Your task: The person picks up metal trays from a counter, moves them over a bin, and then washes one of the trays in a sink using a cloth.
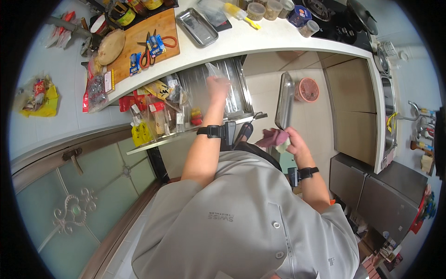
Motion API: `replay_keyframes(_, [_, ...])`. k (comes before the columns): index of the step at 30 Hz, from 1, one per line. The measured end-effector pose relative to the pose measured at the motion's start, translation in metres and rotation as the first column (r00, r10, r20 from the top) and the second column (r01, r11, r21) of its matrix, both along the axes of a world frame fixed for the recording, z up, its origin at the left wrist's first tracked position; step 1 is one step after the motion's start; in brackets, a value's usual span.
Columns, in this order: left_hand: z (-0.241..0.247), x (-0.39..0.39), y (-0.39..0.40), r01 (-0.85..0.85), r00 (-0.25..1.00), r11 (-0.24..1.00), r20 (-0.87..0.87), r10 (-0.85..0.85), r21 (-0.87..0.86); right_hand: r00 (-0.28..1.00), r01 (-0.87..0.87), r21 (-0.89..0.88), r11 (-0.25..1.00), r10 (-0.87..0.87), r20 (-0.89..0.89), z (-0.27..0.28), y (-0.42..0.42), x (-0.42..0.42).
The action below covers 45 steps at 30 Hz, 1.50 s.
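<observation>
My left hand (pixel 218 88), blurred, is over an open drawer (pixel 195 80) lined with clear plastic. Its fingers are at a translucent plastic piece (pixel 213 70); whether they grip it is unclear. My right hand (pixel 296 140) holds a mauve and pale green cloth (pixel 274 138) together with the near end of a long rectangular metal tray (pixel 285 99), which stands tilted on edge over the floor. Packaged foods in bags (pixel 158 113) fill the left part of the drawer.
On the white counter (pixel 237 43) are a second metal tray (pixel 197 27), a cutting board (pixel 167 24) with scissors (pixel 145 59), and several jars (pixel 273 9). A pink bin (pixel 308 90) stands on the floor, near brown cabinets (pixel 352 104).
</observation>
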<state>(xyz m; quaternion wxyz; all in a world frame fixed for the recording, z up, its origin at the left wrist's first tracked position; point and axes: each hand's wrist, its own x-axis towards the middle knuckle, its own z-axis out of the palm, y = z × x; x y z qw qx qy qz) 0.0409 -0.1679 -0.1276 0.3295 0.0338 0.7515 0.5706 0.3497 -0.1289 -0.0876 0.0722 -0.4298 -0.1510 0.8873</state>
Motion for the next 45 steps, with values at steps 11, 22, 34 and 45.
replay_keyframes(11, [0.036, -0.021, 0.008, -0.009, 1.000, 0.996, 0.031, 0.007, 0.086, 0.947, 0.110, -0.241, 0.964, -0.175, -0.268, -0.090, -0.018, -0.104])
replay_keyframes(22, [0.018, 0.006, 0.045, 0.077, 0.997, 0.992, 0.015, -0.079, 0.098, 0.822, 0.552, -0.047, 0.833, -0.552, -0.136, -0.095, 0.015, -0.030])
replay_keyframes(34, [-0.049, 0.032, 0.053, 0.347, 0.933, 0.914, -0.018, -0.359, -0.209, 0.892, 0.307, -0.108, 0.946, -0.246, 0.379, -0.082, -0.060, 0.087])
replay_keyframes(45, [-0.159, -0.103, -0.025, 0.191, 0.880, 0.895, -0.334, -0.337, -0.403, 0.807, 0.073, 0.307, 0.949, -0.237, 0.541, -0.008, -0.066, -0.039])
